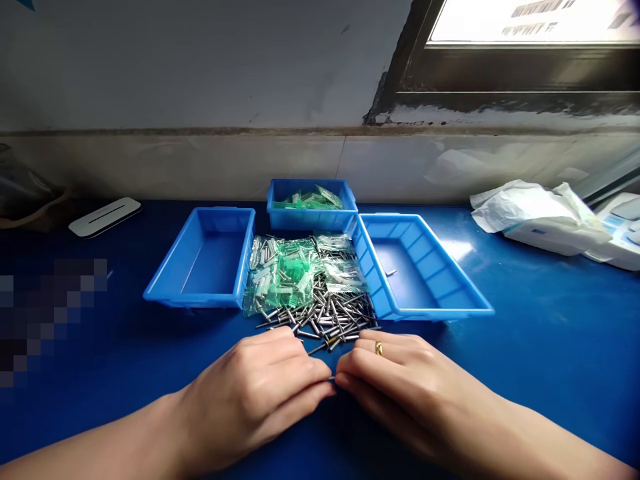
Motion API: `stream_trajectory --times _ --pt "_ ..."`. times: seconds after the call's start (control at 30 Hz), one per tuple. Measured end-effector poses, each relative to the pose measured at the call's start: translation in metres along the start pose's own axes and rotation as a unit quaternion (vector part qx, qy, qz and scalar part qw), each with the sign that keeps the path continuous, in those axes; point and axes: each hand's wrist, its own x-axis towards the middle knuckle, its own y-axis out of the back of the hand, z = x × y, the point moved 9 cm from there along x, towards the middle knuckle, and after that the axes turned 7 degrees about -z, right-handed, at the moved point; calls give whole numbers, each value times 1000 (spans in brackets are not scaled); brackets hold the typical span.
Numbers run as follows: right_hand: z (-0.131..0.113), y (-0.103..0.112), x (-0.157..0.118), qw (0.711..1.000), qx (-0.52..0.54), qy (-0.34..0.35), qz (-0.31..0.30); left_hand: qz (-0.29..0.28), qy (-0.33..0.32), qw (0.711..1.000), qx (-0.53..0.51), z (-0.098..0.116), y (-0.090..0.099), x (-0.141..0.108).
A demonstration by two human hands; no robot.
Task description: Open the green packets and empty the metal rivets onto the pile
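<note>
My left hand (273,383) and my right hand (400,373) meet at the front of the blue table, each in a closed pinch. Between their fingertips shows a short bit of a thin metal pin (332,379); the fingers cover the rest. A ring sits on a finger of my right hand. Just beyond my hands lies a heap of loose metal pins (333,313), some of them with ridged or threaded ends. Clear and green plastic packets (285,273) with small white and metal parts lie behind and to the left of the heap.
Blue trays stand left (235,305) and right (440,313) of the heap; one small metal piece (391,272) lies in the right one. A blue bin (313,219) behind holds green packets. A white flat device (105,217) is far left, crumpled white wrapping (530,207) far right.
</note>
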Motion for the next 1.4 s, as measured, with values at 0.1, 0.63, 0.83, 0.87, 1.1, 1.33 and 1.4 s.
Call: stream_trajectory --times 0.1,0.63,0.83,0.87,1.1,1.33,1.4 --pt "4 3 -3 1000 -25 -17 4 5 15 1000 6 -6 2 -5" --pt "9 10 -6 998 -5 -36 58 25 0 999 40 -2 9 -5" --pt "-4 18 -10 996 -22 9 80 -1 19 996 85 0 -1 -4" --pt "-3 16 -9 997 -27 8 68 0 25 996 81 0 -2 -4" --pt "3 2 -7 1000 -18 2 9 11 20 1000 -1 -3 6 -2" --pt "9 -6 -3 995 79 -46 -28 21 -22 999 -38 4 4 -2" --pt "6 -9 -2 995 88 -38 -33 23 -23 997 -66 4 1 -3"
